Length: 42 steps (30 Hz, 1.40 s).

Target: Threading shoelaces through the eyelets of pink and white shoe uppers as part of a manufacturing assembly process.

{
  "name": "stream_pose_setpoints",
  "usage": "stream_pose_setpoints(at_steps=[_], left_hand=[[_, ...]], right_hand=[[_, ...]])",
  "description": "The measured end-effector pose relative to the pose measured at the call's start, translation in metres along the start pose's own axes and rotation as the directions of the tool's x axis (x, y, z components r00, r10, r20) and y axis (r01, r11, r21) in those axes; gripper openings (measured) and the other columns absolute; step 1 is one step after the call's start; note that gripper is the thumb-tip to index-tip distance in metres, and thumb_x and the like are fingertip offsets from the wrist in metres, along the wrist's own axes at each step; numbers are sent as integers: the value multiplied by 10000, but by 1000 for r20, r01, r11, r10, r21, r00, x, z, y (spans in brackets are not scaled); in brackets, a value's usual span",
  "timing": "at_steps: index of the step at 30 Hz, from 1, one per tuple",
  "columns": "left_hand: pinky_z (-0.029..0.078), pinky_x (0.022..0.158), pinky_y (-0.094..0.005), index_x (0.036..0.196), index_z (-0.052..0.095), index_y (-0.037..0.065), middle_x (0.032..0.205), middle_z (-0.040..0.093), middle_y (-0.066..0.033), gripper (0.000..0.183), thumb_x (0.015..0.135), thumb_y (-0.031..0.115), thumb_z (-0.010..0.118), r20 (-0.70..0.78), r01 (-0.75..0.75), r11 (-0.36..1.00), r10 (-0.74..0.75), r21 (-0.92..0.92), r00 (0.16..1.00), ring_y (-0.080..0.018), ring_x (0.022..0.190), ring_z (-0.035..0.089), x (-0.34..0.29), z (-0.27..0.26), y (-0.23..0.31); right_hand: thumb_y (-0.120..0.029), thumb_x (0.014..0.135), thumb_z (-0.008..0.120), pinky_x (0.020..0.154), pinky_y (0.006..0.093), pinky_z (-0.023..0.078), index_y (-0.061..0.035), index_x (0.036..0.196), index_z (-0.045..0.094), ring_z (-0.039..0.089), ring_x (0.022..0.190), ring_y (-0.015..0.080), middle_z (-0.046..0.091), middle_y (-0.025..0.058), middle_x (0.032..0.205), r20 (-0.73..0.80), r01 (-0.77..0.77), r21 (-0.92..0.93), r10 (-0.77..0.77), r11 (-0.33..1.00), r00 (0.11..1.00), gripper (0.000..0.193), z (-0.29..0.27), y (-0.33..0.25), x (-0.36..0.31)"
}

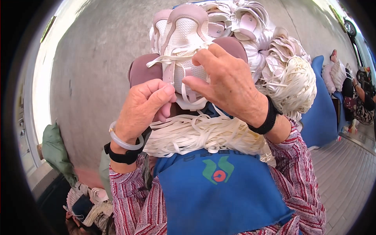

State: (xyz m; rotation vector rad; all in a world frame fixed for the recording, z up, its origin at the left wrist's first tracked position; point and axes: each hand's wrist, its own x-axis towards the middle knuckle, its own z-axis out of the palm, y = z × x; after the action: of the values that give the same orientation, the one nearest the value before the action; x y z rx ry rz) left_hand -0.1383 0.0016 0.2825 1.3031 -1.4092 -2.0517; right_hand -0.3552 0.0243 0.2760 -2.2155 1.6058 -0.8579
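Note:
A white mesh shoe upper with pale pink trim (187, 23) rests across my knees, its collar end away from me. White shoelace (158, 59) runs through its eyelets, with a loop sticking out to the left. My left hand (147, 100) is closed in a pinch at the upper's near left edge, on what looks like a lace end. Over the right side of the upper is my right hand (231, 80), thumb and forefinger apart; its other fingers are bent and partly hidden. A thick bundle of loose white laces (203, 135) lies on my lap below both hands.
Stacks of similar uppers (250, 23) and a large laced bunch (293, 84) stand at the far right. A blue apron (223, 196) covers my lap. Green cloth (56, 150) is at left. Another person (364, 98) sits at far right; more laces (98, 213) lie lower left.

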Motion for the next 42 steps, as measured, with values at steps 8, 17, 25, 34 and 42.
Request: stream_pose_setpoints(at_steps=[8,17,25,34,42], left_hand=[[417,518,-176,930,588,47,725,563,27,137,935,183,596,-163,35,991,-14,130,987,-26,559,490,8,-5,-9],[437,590,-187,1077,582,-7,869,590,-17,309,898,229,668,-299,-341,877,444,338,845,-50,697,535,52,-23,31],[404,531,-164,1008,607,36,807,562,25,351,870,343,707,-164,-361,772,507,522,846,-20,654,493,89,-24,33],[444,600,-218,939,645,28,776,597,3,273,880,292,685,-171,-296,778,454,554,875,-72,678,527,76,-39,27],[491,668,-263,936,656,15,800,645,-48,169,864,167,646,-72,-249,737,373,628,925,-135,710,581,66,-33,14]], right_hand=[[-391,812,693,522,360,499,-17,856,591,653,635,272,608,106,776,167,10,-274,37,962,985,390,21,-17,12],[-264,855,618,529,400,511,-3,778,610,660,644,311,636,143,746,171,26,-267,21,963,985,272,25,-17,22],[-146,725,646,555,412,528,-9,712,672,672,638,317,653,171,665,235,-25,-220,77,975,969,140,32,-16,26],[-251,806,652,527,410,498,3,832,555,642,625,320,610,149,739,170,-24,-218,62,976,984,273,26,-11,6],[-181,816,630,487,354,498,-20,834,557,658,606,269,625,123,738,51,-25,-359,47,933,998,178,43,-18,15]])
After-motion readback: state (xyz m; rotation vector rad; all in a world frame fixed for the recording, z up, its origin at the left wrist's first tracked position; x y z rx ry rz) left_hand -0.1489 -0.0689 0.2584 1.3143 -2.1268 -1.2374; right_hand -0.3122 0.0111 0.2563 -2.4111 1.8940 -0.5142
